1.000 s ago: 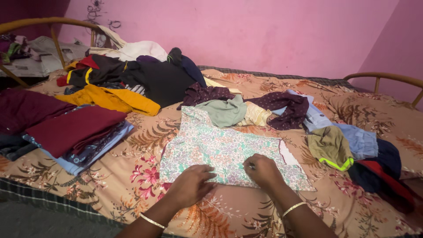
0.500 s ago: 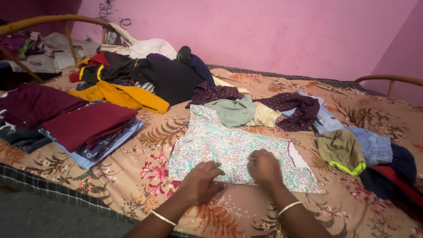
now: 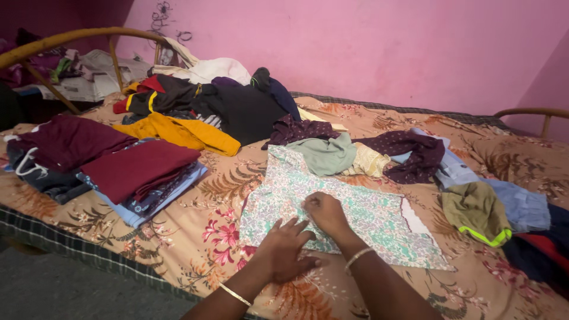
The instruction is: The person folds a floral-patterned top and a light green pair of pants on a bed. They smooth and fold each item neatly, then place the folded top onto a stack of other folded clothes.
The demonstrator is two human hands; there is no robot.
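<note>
on the floral bedsheet [image 3: 178,237], near the front edge of the bed, a pale floral-print garment [image 3: 367,213] lies spread flat, and both of the person's hands rest on its near half. the left hand [image 3: 287,252] lies palm down on the lower hem with its fingers [image 3: 290,228] spread apart and flat, clamped on nothing. the right hand [image 3: 326,212] sits just beyond it, curled loosely, knuckles up, pressing on the cloth; whether its fingertips pinch a fold cannot be told from this view.

a second ago the two hands were set apart along the hem, the right one well toward the garment's right side. since then the right hand has slid leftward across the cloth until it is just beside the left, nearly touching it, while the left has stayed close to the same spot. the garment itself has not shifted on the sheet. judged from this, the work in hand looks like smoothing or gathering the fabric toward its middle, with no fold yet made.

at the left stand folded stacks, a maroon folded pile [image 3: 133,169] on top of blue cloth. behind the garment lies a loose heap: a mustard garment [image 3: 184,133], a black one [image 3: 243,112], a sage-green piece [image 3: 326,154] and a dark dotted cloth [image 3: 415,154]. at the right are an olive item with neon trim [image 3: 477,210] and a light blue garment [image 3: 521,204].
</note>
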